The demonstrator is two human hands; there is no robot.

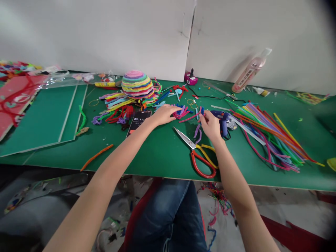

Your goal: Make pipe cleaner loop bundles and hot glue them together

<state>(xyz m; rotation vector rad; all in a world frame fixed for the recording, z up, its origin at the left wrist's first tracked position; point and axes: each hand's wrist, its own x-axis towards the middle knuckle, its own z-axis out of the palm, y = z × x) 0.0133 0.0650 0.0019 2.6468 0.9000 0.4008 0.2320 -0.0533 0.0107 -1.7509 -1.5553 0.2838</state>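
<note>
My left hand (166, 114) lies with fingers spread at the edge of a small pile of pink, purple and blue fuzzy stems (183, 112). Between thumb and fingers, my right hand (209, 123) pinches a pink fuzzy stem (191, 118) that points left toward the pile. Below it are a bent purple stem (200, 134) and red-handled scissors (193, 145), blades open slightly or closed, which I cannot tell. A glue gun (223, 122) lies just right of my right hand. Left of my left hand is a phone (139, 120) showing a timer.
A striped multicolored dome (138, 84) stands behind the phone. Many long fuzzy stems (273, 134) spread on the right. A pink bottle (250, 71) leans on the white wall. An orange stem (96, 157) lies near the front edge, green boards (49, 119) at left.
</note>
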